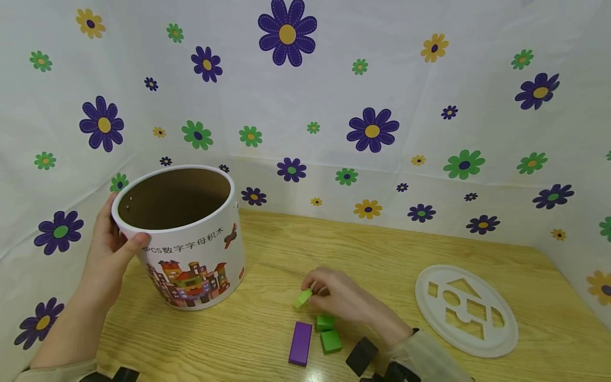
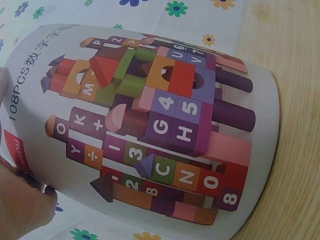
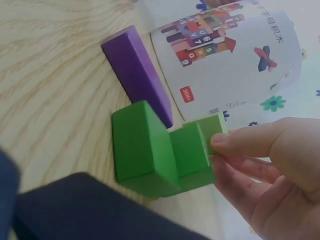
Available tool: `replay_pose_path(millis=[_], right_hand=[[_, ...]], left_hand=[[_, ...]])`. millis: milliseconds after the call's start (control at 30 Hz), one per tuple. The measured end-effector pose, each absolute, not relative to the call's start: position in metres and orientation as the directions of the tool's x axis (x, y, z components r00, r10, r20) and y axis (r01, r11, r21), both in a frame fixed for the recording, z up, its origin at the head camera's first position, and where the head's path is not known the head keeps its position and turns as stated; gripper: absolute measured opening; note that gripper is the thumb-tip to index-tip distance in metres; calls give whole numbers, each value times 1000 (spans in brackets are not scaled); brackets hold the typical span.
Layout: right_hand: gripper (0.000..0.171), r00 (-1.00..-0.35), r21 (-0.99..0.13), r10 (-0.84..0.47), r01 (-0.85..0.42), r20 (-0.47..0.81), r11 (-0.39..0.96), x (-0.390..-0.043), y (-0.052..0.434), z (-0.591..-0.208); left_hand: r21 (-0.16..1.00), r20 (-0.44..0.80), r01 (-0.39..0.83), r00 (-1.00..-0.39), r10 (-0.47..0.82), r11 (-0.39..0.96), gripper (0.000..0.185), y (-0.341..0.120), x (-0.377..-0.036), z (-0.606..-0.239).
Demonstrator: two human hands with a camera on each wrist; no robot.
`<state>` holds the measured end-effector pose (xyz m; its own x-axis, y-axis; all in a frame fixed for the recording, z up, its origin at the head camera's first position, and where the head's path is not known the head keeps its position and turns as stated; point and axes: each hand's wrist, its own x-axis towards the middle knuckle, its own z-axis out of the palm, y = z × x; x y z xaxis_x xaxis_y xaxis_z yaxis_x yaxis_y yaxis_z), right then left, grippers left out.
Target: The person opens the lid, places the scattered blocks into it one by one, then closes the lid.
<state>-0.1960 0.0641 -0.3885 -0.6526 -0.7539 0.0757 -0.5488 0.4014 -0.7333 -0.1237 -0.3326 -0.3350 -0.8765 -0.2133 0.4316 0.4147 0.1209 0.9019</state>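
Observation:
My left hand [image 1: 112, 252] grips the rim of a white printed bucket [image 1: 200, 270], thumb outside at the front. The bucket stands at the left, its inside dark, with a picture of a block castle on its wall. My right hand [image 1: 339, 297] pinches a light green block [image 1: 303, 298] between thumb and fingers. Just below that hand in the head view, two green blocks [image 1: 331, 341] sit against each other on the table, and a purple block [image 1: 300, 344] lies to their left. In the right wrist view the light green block [image 3: 215, 127] shows behind the green ones.
A round white lid [image 1: 425, 318] with shaped cut-outs lies on the wooden table [image 1: 267, 249] at the right. A white cloth [image 1: 334, 90] with printed flowers hangs behind and at the sides. Dark camera parts [image 1: 361, 356] show by the right wrist.

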Motion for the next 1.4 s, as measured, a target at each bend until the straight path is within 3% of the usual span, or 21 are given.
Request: replay_pose_path(millis=[500, 1067, 1400], right_hand=[[18, -687, -730, -688, -592, 235, 341, -192, 35, -347], [24, -687, -749, -566, -639, 455, 175, -185, -20, -290], [24, -628, -716, -493, -698, 602, 14, -191, -53, -270]], left_hand=[[904, 428, 412, -878, -216, 114, 76, -333, -125, -335], [904, 426, 408, -880, -209, 125, 76, -332, -124, -334], [901, 433, 421, -876, -214, 103, 76, -332, -125, -335]])
